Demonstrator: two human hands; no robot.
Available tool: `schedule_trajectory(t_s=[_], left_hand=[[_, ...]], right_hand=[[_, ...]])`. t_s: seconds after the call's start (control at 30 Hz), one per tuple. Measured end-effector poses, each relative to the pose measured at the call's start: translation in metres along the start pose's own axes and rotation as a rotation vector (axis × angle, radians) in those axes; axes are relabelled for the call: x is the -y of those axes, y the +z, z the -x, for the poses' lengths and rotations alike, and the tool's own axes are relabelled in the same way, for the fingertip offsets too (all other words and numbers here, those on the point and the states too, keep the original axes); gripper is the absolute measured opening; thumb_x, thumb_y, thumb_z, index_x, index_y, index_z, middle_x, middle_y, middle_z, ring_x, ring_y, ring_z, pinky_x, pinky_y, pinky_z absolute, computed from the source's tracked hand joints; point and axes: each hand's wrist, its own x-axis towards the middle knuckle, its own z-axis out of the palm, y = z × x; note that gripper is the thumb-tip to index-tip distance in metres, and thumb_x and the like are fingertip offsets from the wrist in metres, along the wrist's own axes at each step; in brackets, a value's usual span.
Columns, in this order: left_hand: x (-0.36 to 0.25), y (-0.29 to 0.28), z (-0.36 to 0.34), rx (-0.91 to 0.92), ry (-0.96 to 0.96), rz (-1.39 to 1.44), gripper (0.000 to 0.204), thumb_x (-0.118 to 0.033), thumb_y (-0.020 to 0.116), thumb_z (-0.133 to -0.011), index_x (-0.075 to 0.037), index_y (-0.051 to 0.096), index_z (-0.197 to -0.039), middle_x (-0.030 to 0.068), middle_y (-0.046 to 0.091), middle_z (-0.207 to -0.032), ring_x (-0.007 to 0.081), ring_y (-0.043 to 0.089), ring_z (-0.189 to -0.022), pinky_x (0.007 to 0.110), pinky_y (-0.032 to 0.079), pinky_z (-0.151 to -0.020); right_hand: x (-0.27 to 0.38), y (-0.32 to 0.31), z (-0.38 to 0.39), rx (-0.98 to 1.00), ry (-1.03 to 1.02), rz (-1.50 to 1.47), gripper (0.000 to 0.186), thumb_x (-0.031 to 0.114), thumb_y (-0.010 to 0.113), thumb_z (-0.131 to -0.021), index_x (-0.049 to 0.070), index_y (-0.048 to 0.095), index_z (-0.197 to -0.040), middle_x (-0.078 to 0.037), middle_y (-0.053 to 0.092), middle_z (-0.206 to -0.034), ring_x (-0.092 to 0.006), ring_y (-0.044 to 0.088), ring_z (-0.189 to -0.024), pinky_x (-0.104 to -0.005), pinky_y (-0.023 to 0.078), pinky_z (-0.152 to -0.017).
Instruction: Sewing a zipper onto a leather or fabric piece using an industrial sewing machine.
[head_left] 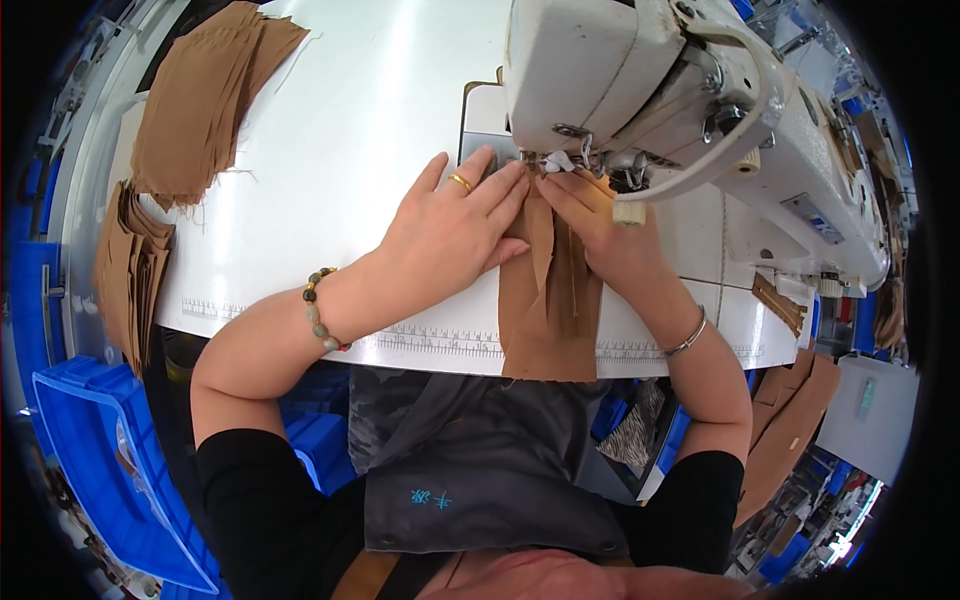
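Observation:
A long strip of brown fabric lies under the sewing machine's needle area, its lower end hanging over the table's front edge. It has folded layers down its middle. My left hand, with a ring and a beaded bracelet, rests palm down left of the needle. Its fingers are spread, the fingertips by the presser foot and the thumb touching the fabric. From the right, my right hand lies over the fabric with straight fingers pointing at the needle. The machine head partly covers these fingers. The needle tip cannot be made out.
Stacked brown fabric pieces lie at the far left, and another pile drapes over the left edge. A ruler scale runs along the white table's front. Blue bins stand below left. Brown pieces hang at the right.

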Motion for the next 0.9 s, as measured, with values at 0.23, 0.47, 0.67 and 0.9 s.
schedule_trajectory(t_s=[0.23, 0.47, 0.67, 0.9], left_hand=[[0.001, 0.001, -0.001, -0.017, 0.010, 0.002, 0.058, -0.041, 0.065, -0.096, -0.004, 0.060, -0.141, 0.0073, 0.057, -0.148, 0.0304, 0.048, -0.142, 0.052, 0.044, -0.114], [-0.049, -0.030, 0.059, 0.014, 0.270, -0.081, 0.046, -0.015, 0.061, -0.085, 0.001, 0.070, -0.127, 0.0160, 0.068, -0.134, 0.0309, 0.057, -0.134, 0.047, 0.050, -0.107], [-0.074, -0.036, 0.100, -0.015, 0.309, 0.008, 0.039, -0.013, 0.061, -0.087, 0.002, 0.073, -0.122, 0.0182, 0.071, -0.130, 0.0297, 0.065, -0.124, 0.041, 0.055, -0.101], [-0.076, -0.020, 0.106, -0.161, 0.292, 0.043, 0.038, -0.014, 0.060, -0.091, 0.001, 0.072, -0.124, 0.0180, 0.072, -0.126, 0.0296, 0.068, -0.116, 0.042, 0.055, -0.100]], right_hand=[[-0.002, 0.000, -0.001, -0.014, -0.022, 0.008, 0.046, 0.005, 0.066, -0.083, 0.011, 0.071, -0.129, -0.005, 0.074, -0.104, -0.0261, 0.070, -0.085, -0.0376, 0.055, -0.076], [0.020, -0.027, 0.005, 0.147, -0.254, -0.084, 0.045, 0.014, 0.061, -0.089, 0.011, 0.066, -0.133, -0.007, 0.066, -0.138, -0.0274, 0.064, -0.127, -0.0425, 0.053, -0.103], [0.061, -0.055, 0.042, 0.201, -0.374, -0.167, 0.039, 0.018, 0.061, -0.092, 0.007, 0.067, -0.129, -0.009, 0.066, -0.138, -0.0284, 0.063, -0.128, -0.0450, 0.049, -0.108], [0.080, -0.051, 0.051, 0.050, -0.343, -0.113, 0.033, 0.024, 0.065, -0.094, 0.003, 0.070, -0.119, -0.012, 0.068, -0.131, -0.0294, 0.065, -0.121, -0.0461, 0.050, -0.107]])
